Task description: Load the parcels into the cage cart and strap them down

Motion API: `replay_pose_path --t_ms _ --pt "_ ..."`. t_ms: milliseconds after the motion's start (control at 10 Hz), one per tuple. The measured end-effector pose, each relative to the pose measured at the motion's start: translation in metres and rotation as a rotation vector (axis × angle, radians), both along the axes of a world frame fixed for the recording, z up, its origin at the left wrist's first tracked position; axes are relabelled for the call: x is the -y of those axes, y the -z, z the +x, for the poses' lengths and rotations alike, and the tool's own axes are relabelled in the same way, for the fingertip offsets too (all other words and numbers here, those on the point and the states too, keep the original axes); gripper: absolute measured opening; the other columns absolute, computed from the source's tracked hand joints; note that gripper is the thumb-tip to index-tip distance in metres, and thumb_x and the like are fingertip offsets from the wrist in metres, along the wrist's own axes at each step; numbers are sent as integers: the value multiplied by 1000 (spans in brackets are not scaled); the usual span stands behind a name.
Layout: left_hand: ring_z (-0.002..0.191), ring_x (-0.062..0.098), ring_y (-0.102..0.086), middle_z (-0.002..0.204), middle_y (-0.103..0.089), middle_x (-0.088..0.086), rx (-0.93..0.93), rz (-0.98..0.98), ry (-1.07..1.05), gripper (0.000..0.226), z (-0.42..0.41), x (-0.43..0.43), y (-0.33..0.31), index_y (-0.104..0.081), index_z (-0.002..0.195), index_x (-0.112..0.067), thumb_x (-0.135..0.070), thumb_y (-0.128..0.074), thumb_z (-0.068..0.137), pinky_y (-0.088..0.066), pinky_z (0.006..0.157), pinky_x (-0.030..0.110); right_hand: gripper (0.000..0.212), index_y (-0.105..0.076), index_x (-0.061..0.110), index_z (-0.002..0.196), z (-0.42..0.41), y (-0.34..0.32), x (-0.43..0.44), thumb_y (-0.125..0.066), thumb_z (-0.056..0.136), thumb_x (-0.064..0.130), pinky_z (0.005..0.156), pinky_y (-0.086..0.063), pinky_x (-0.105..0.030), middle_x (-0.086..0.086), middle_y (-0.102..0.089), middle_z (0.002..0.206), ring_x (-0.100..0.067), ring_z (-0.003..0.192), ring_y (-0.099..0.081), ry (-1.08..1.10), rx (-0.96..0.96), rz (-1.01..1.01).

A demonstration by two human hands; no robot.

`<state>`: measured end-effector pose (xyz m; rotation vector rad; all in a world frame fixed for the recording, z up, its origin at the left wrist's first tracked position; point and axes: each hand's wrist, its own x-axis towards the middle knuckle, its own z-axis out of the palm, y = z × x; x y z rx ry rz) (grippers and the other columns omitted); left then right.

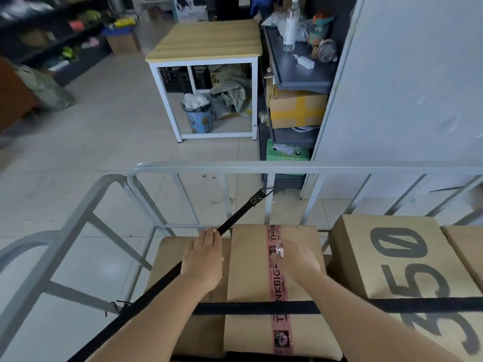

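Left hand (203, 259) on flat black strap (235, 217)

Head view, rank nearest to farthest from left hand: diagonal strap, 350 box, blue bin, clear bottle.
1. Diagonal strap: touching, under the left hand.
2. 350 box: in the cart, right side.
3. Blue bin: on the floor under the table.
4. Clear bottle: far shelf, upper right.
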<state>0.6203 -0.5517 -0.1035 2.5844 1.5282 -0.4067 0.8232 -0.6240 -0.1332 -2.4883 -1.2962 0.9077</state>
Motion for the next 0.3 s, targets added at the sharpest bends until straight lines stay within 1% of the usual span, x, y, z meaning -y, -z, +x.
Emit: replay_pose_path --t_ms 100,200,300 --pt "150 27 2 163 1 12 -82 21 68 68 -13 16 -15 -4 154 -4 -19 -43 100 -6 122 47 26 -59 20 118 -12 -7 26 -48 98 32 63 -44 -23 3 -61 100 -13 84 -57 -95 135 -21" --pt "150 27 -1 163 -1 12 -76 24 120 71 -26 33 -28 -5 155 -4 -13 -46 97 -5 122 46 27 -54 21 120 -26 -26 49 -47 97 33 78 -49 -29 1 -58 105 -17 95 -55 -180 225 -15" --pt "150 27 -5 162 -7 12 -72 3 180 72 -43 45 -39 -10 154 -5 -12 -51 95 -6 122 44 27 -52 22 121 -43 -41 68 -49 97 34 81 -48 -29 3 -58 108 -18 100 -54 -219 284 -32"
